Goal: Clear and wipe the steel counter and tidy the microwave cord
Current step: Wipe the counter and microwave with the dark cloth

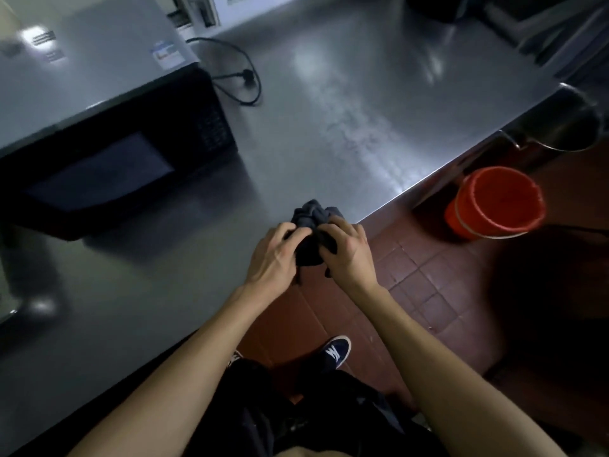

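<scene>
A crumpled dark cloth sits at the front edge of the steel counter. My left hand and my right hand both grip the cloth, fingers curled into its folds, close together. A black microwave stands on the counter at the left. Its black cord lies in a loose loop on the counter just right of the microwave, with the plug lying free. A streaky wet-looking band runs across the counter's middle.
An orange bucket stands on the red tile floor to the right of the counter. A steel pot hangs or sits past the counter's right corner. My dark shoes are on the tiles below.
</scene>
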`<state>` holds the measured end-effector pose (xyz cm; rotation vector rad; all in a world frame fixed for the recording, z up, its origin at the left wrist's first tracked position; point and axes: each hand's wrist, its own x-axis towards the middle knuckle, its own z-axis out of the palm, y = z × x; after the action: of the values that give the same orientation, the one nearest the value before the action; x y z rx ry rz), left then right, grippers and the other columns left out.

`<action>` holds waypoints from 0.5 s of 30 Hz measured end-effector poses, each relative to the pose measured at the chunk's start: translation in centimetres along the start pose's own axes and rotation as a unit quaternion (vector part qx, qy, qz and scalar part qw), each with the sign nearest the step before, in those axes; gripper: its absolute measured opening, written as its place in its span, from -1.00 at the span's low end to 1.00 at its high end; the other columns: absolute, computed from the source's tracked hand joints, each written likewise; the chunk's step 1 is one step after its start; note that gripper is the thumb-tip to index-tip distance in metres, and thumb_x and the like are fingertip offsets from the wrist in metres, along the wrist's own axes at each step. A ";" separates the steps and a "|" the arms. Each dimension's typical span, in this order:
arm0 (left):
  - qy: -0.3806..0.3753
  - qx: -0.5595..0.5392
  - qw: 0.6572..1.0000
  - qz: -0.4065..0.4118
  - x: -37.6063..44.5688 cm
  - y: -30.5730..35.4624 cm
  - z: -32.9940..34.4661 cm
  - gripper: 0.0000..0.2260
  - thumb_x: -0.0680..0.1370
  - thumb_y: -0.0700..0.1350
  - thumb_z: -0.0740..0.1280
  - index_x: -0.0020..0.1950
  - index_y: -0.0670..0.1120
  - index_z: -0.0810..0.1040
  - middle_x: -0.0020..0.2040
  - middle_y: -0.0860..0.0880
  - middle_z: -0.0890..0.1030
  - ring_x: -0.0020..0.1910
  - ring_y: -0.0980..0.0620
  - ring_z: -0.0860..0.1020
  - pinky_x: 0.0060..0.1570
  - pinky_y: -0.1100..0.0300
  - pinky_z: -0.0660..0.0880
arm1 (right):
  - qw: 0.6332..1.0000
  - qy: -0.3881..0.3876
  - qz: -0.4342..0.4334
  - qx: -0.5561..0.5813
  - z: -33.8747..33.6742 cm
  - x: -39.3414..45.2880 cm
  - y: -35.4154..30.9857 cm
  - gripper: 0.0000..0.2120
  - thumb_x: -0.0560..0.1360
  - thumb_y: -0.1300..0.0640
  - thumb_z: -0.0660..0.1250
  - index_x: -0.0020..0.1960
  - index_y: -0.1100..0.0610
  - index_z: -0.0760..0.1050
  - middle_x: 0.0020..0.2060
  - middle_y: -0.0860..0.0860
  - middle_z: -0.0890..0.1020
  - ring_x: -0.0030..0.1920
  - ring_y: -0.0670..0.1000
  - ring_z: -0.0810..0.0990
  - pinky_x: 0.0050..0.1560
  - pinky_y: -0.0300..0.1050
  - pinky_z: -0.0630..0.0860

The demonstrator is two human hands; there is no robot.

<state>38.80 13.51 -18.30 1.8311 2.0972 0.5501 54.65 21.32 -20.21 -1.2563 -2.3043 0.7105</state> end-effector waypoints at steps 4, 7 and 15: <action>0.005 0.003 0.998 0.056 3.5 4.1 0.2 -0.53 0.44 -0.35 0.33 0.27 0.04 0.43 0.23 -0.10 0.47 0.07 -0.19 0.50 -0.03 -0.12 0.56 | 0.999 0.044 0.023 0.016 -4.2 0.4 2.6 -0.66 0.45 0.18 0.41 0.22 0.03 0.58 0.24 -0.07 0.53 0.06 0.14 0.43 0.10 -0.08 0.43; 0.008 0.018 0.996 0.086 5.9 6.4 0.8 -0.52 0.46 -0.37 0.31 0.29 0.04 0.43 0.22 -0.09 0.46 0.06 -0.19 0.50 -0.03 -0.12 0.55 | 0.997 0.070 0.039 0.015 -6.7 0.8 4.4 -0.65 0.46 0.17 0.43 0.23 0.02 0.57 0.27 -0.07 0.52 0.11 0.14 0.42 0.11 -0.02 0.46; 0.002 0.011 0.993 0.119 12.7 9.9 3.3 -0.48 0.46 -0.39 0.27 0.31 0.07 0.45 0.24 -0.03 0.44 0.09 -0.13 0.49 0.04 -0.07 0.54 | 0.991 0.101 0.085 -0.003 -10.6 3.8 9.0 -0.64 0.47 0.17 0.45 0.25 0.01 0.57 0.31 -0.05 0.51 0.18 0.13 0.42 0.10 0.01 0.48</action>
<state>47.22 27.50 -16.24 2.1084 1.9064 0.5892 64.69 31.19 -16.98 -1.4681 -2.0566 0.5999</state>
